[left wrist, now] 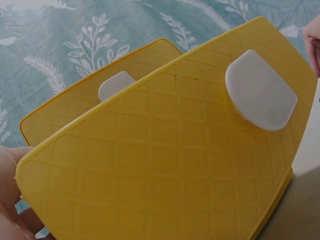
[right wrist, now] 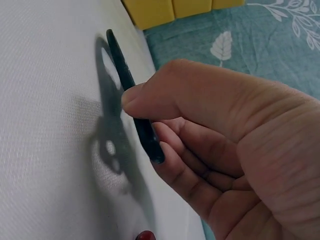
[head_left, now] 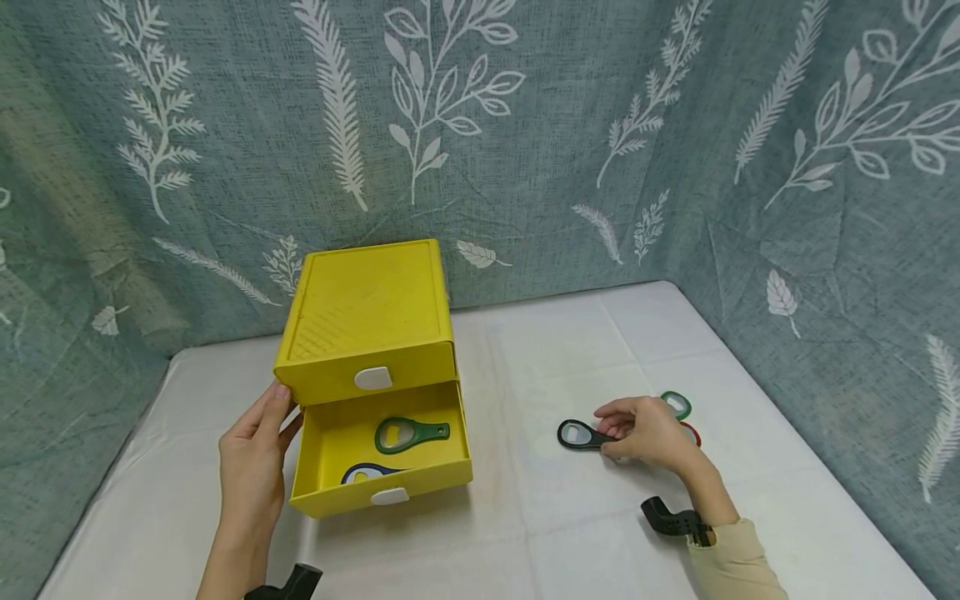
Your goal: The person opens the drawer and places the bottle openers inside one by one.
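A yellow two-drawer box stands at left with its lower drawer pulled out. In that drawer lie a green bottle opener and a blue-rimmed one, partly hidden by the front panel. My left hand touches the box's left side near the front corner, thumb uppermost. Over the table at right, my right hand pinches the handle of a black bottle opener between thumb and fingers. Seen edge-on in the right wrist view, this opener is tilted above the cloth, casting a shadow.
Behind my right hand, a green-rimmed ring end and a red-rimmed one show on the white tablecloth. The upper drawer is closed. A patterned teal curtain hangs behind the table and along its sides.
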A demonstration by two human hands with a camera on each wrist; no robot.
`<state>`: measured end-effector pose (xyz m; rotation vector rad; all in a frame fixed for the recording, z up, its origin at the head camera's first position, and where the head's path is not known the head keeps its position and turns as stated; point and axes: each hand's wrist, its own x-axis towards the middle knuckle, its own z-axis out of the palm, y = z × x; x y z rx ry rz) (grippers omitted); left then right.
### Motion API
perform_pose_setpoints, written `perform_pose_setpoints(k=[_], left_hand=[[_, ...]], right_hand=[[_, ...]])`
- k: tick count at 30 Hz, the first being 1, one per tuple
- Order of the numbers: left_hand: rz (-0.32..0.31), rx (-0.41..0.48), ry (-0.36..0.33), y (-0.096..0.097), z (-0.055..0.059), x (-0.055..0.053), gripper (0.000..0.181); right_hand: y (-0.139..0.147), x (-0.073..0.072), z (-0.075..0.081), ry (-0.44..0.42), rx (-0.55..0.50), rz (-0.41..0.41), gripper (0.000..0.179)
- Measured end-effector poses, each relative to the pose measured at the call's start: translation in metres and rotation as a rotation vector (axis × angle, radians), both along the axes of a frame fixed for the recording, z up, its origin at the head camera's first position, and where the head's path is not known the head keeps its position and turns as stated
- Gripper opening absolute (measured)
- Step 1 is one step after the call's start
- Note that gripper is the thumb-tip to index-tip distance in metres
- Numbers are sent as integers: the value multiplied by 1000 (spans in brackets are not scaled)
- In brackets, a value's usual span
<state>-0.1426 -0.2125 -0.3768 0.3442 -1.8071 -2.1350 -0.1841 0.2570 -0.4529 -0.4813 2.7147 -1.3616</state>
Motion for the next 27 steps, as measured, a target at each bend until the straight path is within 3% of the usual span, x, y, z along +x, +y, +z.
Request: perform_pose_setpoints(k=[12, 27], left_hand=[[1, -2, 3, 0, 0, -1, 51], [0, -6, -1, 0, 0, -1, 50]], right_hand=[[-4, 2, 6, 21, -44, -27, 47], [-10, 5, 12, 166, -100, -35, 43]])
